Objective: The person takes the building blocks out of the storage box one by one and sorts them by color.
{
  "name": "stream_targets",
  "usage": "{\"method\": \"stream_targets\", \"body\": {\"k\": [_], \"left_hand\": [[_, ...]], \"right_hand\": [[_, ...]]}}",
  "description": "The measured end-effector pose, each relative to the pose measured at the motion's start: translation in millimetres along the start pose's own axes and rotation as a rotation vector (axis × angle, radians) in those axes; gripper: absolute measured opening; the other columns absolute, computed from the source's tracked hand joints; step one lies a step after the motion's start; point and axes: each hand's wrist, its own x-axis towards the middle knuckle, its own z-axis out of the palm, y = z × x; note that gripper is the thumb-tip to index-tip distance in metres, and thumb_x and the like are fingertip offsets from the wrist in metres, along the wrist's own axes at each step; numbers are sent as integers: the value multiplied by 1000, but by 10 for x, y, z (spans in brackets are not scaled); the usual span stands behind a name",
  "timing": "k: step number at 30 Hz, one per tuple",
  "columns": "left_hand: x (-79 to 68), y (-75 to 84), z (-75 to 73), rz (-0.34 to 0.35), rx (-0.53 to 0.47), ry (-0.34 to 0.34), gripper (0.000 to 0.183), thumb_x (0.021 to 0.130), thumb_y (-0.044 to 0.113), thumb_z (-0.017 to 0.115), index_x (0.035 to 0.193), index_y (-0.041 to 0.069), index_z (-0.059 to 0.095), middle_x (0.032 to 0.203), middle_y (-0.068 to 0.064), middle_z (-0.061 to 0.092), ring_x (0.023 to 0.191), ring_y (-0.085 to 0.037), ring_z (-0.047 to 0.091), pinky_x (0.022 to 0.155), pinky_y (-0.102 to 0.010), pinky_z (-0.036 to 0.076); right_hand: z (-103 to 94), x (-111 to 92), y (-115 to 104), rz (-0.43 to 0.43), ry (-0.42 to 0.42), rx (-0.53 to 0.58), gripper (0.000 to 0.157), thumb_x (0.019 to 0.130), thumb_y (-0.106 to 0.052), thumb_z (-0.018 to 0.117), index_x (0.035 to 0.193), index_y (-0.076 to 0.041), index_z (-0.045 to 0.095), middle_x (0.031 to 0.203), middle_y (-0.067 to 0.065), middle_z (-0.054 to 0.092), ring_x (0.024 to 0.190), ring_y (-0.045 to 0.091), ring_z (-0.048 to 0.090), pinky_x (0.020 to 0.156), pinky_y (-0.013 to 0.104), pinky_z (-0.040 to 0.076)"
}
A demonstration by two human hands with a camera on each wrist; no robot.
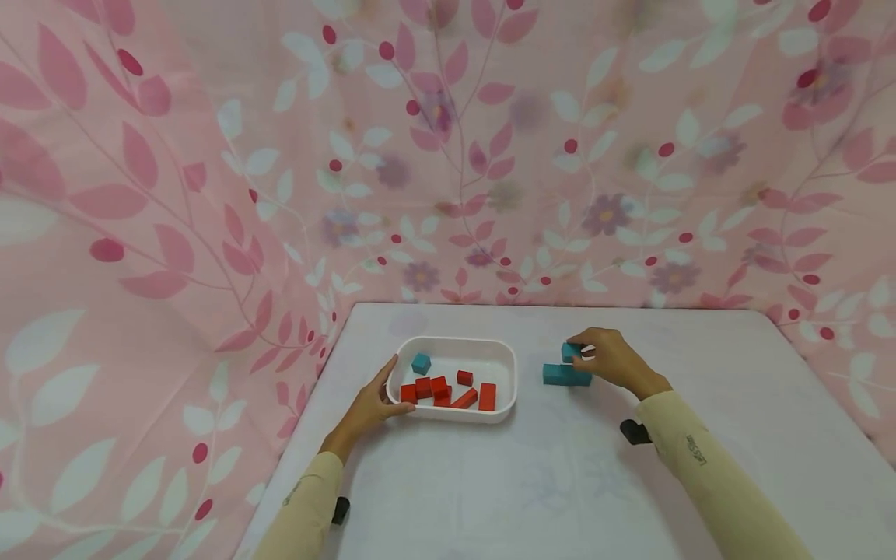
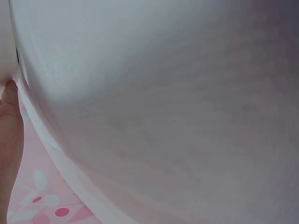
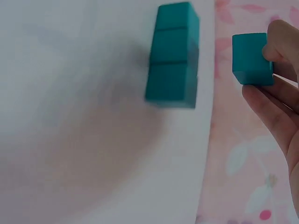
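My right hand pinches a teal cube between thumb and fingers, above and behind a short row of teal cubes. In the right wrist view that row shows three cubes standing face to face, apart from the held one. At the left end of a white tray, my left hand grips the wall, thumb along the front side and fingers round the corner. Inside the tray lie one teal cube and several red blocks. The left wrist view catches only part of the left hand at its edge.
A white cloth covers the table. Pink floral fabric hangs behind it and along the left side. Each sleeve has a small dark object at its wrist.
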Motion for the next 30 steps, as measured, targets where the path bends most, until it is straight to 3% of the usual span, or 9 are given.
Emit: {"method": "stream_targets", "body": {"k": [13, 21, 30], "left_hand": [[-16, 20, -10, -6, -5, -5, 105, 73, 39, 86, 155, 39, 21, 158, -3, 29, 139, -33, 36, 100, -47, 44], [-12, 34, -11, -23, -17, -1, 103, 74, 35, 86, 154, 42, 21, 158, -1, 29, 140, -32, 35, 100, -46, 45], [-3, 25, -6, -29, -12, -10, 105, 72, 41, 86, 154, 41, 20, 158, -4, 28, 139, -34, 35, 100, -46, 45]], "right_hand": [[-82, -346, 405, 68, 29, -38, 32, 82, -5, 73, 113, 4, 69, 107, 15, 67, 94, 30, 68, 79, 44, 58], [-16, -382, 473, 39, 10, -29, 32, 82, -2, 74, 112, 6, 69, 107, 18, 68, 93, 34, 68, 76, 43, 58], [71, -413, 569, 110, -11, -37, 33, 82, -2, 72, 114, 5, 69, 111, 20, 67, 93, 31, 68, 77, 42, 58]]}}
